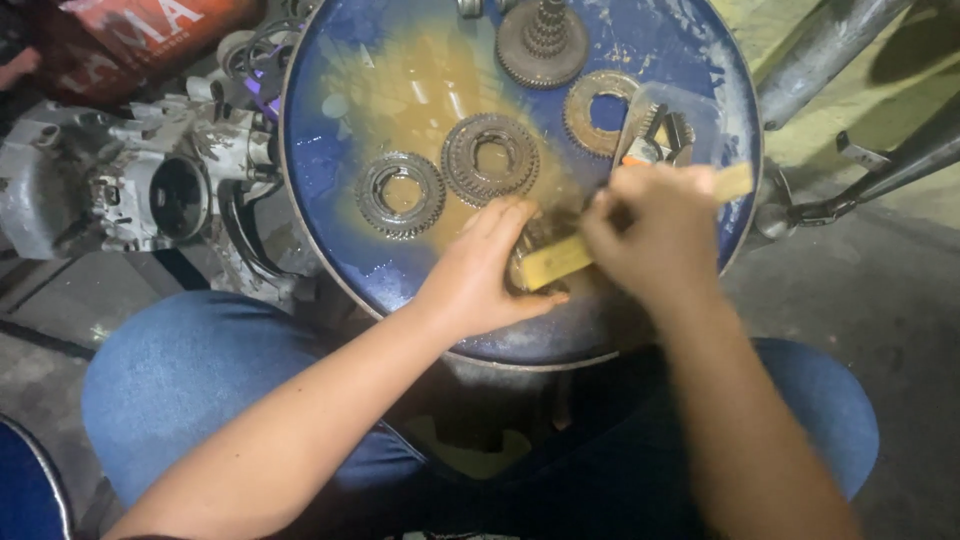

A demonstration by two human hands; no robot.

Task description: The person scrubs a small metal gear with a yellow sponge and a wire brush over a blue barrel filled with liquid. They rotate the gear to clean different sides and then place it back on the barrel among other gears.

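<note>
You are sitting with your knees in blue jeans (200, 370) spread either side of a round blue drum top (330, 170), which is wet with a yellowish-brown liquid. Your left hand (485, 275) is curling over a metal part (525, 262) at the near edge of the drum top, fingers bent down and pressing on it, thumb reaching towards the right. Most of that part is hidden under your hands, so you cannot tell its exact shape. Your right hand (655, 235) is closing around a yellow-handled brush (560, 260), the handle sticking out to the left, just over the held part; the hand is blurred.

Just beyond your left hand, two ring-shaped toothed gears are lying flat in the liquid, the left ring gear (400, 193) and the middle ring gear (490, 158) nearly touching. Further right, a third ring gear (603, 112) is lying beside a small cluster of metal tools (655, 135). At the far edge a stepped gear cluster (541, 42) is standing upright.

To the left of the drum, a grey engine casing (130, 180) is resting on the floor. To the right, metal stand legs (860, 170) are crossing the concrete.
</note>
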